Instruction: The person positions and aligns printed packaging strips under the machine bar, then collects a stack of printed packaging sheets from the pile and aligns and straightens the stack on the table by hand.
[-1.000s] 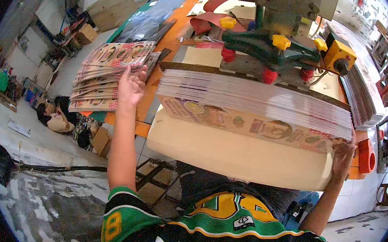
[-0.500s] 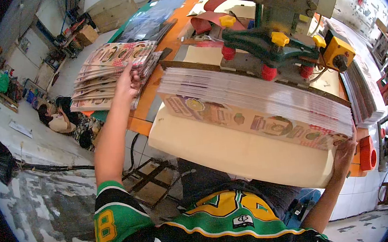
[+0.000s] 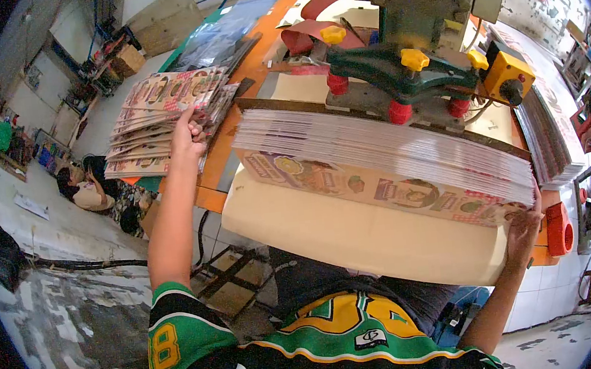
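On the left, a fanned pile of printed plastic bags (image 3: 172, 89) lies at the table edge. My left hand (image 3: 189, 134) is at the pile's near right side, fingers curled; whether a bag is pinched in them is hidden. In front of me a thick, long stack of similar printed bags (image 3: 378, 155) leans with its layered edges up, against a dark metal bar. Its near end is wrapped by my right hand (image 3: 524, 228), low at the right corner. Under the stack, a cream sheet (image 3: 358, 242) curves over the table's front edge.
Just behind the stack stands a press (image 3: 406, 78) with yellow knobs and red feet, a yellow switch box (image 3: 508, 78) at its right. Another bag stack (image 3: 551, 138) lies at right, near a red ring-shaped piece (image 3: 559, 229). A seated person (image 3: 90, 193) is at far left.
The view has shifted slightly, so the table and press appear a little further left. Both hands keep nearly the same places beside the pile and the stack.
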`<state>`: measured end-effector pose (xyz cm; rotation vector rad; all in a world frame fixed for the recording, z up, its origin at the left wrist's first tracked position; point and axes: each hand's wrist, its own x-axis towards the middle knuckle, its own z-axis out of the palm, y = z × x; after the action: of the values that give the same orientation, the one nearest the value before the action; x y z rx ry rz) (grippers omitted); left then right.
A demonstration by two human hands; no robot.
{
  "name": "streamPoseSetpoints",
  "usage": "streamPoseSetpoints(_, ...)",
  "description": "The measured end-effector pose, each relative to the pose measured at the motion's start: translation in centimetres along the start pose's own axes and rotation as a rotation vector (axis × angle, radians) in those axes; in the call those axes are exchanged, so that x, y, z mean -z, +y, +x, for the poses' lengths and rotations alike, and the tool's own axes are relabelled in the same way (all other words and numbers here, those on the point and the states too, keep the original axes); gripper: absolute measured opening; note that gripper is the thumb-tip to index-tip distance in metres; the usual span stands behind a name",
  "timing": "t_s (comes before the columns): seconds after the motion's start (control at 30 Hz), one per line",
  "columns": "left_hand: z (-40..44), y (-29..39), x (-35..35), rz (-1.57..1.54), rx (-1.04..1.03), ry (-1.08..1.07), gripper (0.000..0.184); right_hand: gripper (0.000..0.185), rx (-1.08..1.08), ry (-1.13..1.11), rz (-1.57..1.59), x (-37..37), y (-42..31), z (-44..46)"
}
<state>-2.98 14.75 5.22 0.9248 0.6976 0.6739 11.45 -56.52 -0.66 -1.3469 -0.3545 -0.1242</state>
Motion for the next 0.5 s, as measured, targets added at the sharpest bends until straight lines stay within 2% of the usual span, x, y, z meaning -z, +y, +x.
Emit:
streamPoseSetpoints(0.03, 0.2, -0.1, 0.1, 0.005, -0.021, 0.013, 0.028, 0.093, -0.006, -0.047, -0.050, 0.1, 0.1, 0.0)
streamPoseSetpoints(0.13, 0.2, 0.1, 0.4, 0.013, -0.041, 0.011, 0.027, 0.095, -0.020, 0.043, 0.082, 0.1, 0.4, 0.2)
streamPoseSetpoints(0.2, 0.3, 0.4, 0.3, 0.018, -0.040, -0.009, 0.026, 0.061, 0.049, -0.098, 0.286, 0.8, 0.6, 0.3)
streamPoseSetpoints(0.27, 0.6, 0.9, 0.8, 0.005, 0.073, -0.077, 0.022, 0.063, 0.016, -0.040, 0.218, 0.6, 0.4, 0.4)
streamPoseSetpoints(0.33, 0.8, 1.4, 1.0, 0.034, 0.073, -0.054, 0.022, 0.066, -0.018, 0.016, 0.150, 0.4, 0.5, 0.5)
streamPoseSetpoints(0.43, 0.4, 1.5, 0.2, 0.041, 0.053, 0.013, 0.022, 0.060, -0.006, 0.026, 0.283, 0.3, 0.8, 0.6)
streamPoseSetpoints(0.5, 0.0, 1.3, -0.4, 0.015, 0.031, 0.051, 0.022, 0.055, 0.033, -0.053, 0.289, 0.1, 0.4, 0.6)
